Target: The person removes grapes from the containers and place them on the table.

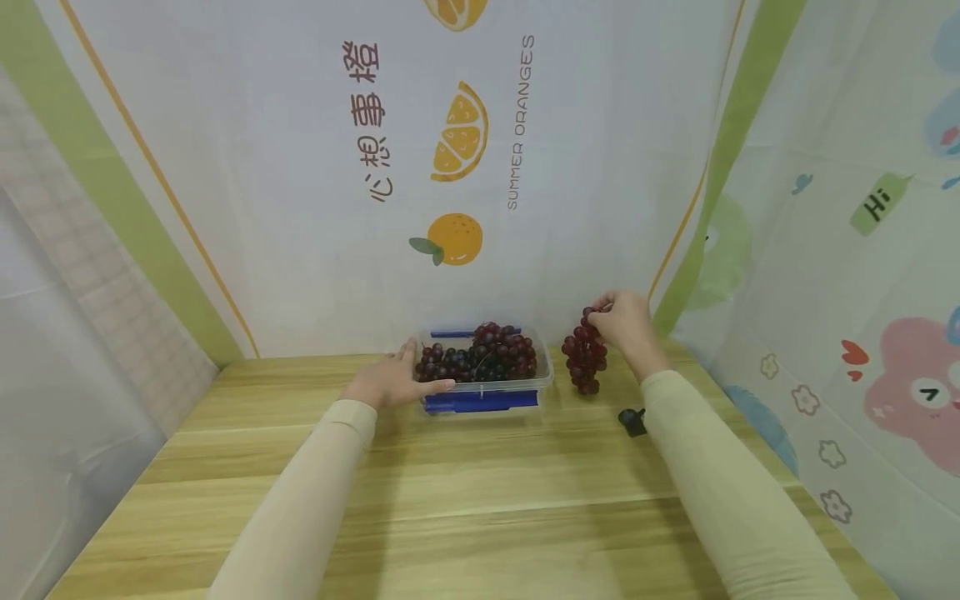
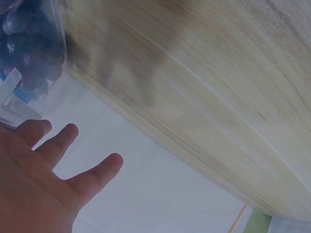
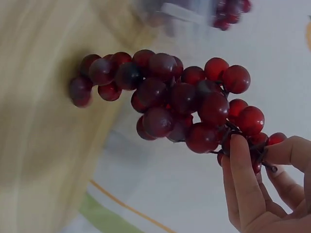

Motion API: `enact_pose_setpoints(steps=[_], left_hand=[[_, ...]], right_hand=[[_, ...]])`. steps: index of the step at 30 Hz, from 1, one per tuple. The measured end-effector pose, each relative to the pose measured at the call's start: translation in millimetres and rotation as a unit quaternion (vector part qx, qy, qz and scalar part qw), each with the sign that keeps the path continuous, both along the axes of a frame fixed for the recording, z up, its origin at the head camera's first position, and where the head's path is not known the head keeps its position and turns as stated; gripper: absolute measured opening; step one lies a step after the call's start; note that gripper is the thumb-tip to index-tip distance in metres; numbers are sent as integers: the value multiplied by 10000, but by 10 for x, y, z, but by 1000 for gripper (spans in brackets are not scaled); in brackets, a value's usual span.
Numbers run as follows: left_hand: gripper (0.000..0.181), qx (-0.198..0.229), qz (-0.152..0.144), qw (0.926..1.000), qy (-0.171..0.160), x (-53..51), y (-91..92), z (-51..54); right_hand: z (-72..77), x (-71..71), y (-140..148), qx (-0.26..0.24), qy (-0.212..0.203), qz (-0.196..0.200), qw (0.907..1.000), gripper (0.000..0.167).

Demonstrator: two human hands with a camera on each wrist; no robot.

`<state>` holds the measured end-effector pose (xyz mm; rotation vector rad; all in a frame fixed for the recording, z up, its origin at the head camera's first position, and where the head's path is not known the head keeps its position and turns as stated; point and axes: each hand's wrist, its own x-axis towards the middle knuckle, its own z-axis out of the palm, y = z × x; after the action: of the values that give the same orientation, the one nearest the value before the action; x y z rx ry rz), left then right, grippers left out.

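Fingers of the right hand point(image 1: 624, 327) pinch the stem end of a red grape bunch point(image 1: 585, 354) hanging beside the clear container point(image 1: 482, 402); whether its lowest grapes touch the desk point(image 1: 480, 500) is unclear. Left hand point(image 1: 390, 379): fingers spread, against the container. The right sleeve point(image 1: 712, 467) partly hides a black object point(image 1: 632, 422).

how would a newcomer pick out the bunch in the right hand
On the wooden table, find the clear container with blue latches. Just right of it, the right hand holds a dark red grape bunch. Unlike the grapes inside the container, this bunch is outside it.
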<state>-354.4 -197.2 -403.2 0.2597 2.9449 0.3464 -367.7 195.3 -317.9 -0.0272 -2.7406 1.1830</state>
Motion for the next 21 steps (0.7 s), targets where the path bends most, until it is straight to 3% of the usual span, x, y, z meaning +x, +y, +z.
enact_pose_setpoints(steps=[4, 13, 17, 21], left_hand=[[145, 11, -9, 10000, -4, 1, 0, -7], [143, -22, -16, 10000, 58, -6, -16, -22], [143, -8, -44, 10000, 23, -15, -17, -33], [144, 56, -52, 10000, 0, -13, -17, -25]], right_hand=[[-184, -58, 70, 235, -156, 41, 9996, 23], [-544, -119, 171, 718, -93, 99, 9973, 24], [-672, -124, 166, 977, -679, 430, 9920, 40], [-742, -116, 121, 1298, -1185, 1037, 9790, 59]])
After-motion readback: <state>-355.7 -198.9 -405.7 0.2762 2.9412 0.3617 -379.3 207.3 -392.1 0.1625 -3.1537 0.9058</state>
